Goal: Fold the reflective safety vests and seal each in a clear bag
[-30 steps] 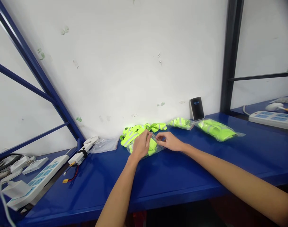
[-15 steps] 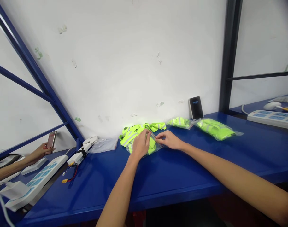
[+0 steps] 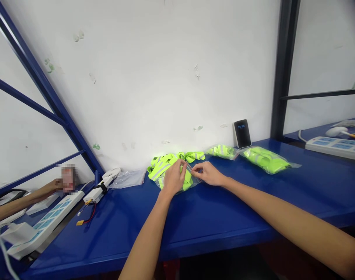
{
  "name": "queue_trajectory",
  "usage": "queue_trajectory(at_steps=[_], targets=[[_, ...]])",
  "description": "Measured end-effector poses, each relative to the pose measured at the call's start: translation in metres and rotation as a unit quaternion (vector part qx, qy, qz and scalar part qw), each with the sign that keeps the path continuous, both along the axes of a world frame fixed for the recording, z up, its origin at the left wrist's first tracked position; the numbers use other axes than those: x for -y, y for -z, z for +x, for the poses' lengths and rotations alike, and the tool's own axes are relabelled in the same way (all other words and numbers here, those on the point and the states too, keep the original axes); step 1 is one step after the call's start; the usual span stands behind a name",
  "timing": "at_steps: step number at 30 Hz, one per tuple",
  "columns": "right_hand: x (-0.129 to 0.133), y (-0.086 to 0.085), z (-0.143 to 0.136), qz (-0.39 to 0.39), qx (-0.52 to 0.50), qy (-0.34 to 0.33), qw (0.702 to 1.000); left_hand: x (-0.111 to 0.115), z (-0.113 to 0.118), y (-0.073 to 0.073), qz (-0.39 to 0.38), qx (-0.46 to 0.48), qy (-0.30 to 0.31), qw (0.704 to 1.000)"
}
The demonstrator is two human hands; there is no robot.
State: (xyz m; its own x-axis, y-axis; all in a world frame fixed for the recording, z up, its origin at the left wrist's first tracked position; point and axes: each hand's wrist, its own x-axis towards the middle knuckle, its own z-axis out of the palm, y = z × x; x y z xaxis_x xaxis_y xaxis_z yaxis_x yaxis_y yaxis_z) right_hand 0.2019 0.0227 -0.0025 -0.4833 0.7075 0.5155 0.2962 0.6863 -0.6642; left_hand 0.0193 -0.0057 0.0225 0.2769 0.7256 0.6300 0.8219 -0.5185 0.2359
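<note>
A clear zip bag (image 3: pixel 188 182) with a neon yellow-green reflective strap inside lies on the blue table (image 3: pixel 200 217). My left hand (image 3: pixel 174 177) is closed on the bag's top edge, its palm over the bag. My right hand (image 3: pixel 208 173) pinches the right end of the same edge between thumb and finger. Behind and left of the bag is a loose pile of neon straps (image 3: pixel 162 159). Two filled bags lie to the right, a smaller one (image 3: pixel 221 151) near the wall and a larger one (image 3: pixel 266 159).
Flat clear bags (image 3: pixel 129 179) lie left of the pile, beside a white fan (image 3: pixel 111 174) and a wired battery pack (image 3: pixel 94 194). A device with a clock screen (image 3: pixel 242 133) leans at the wall. Far left, another person's hand (image 3: pixel 58 186) holds something blurred near a power strip (image 3: pixel 50 219).
The other person's hand at the far left has shifted slightly, and the thing it holds now appears upright and blurred. My hands have hardly moved.
</note>
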Motion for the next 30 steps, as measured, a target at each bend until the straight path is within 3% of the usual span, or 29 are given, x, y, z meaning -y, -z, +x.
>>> queue_trajectory(at_steps=[19, 30], targets=[[0.005, 0.001, -0.006, 0.065, 0.019, 0.017, 0.998, 0.005, 0.001, 0.002, 0.004, -0.009, 0.025, 1.0], [-0.007, -0.001, 0.011, -0.043, 0.078, -0.052, 0.995, 0.005, 0.002, 0.003, 0.011, -0.028, 0.007, 1.0]])
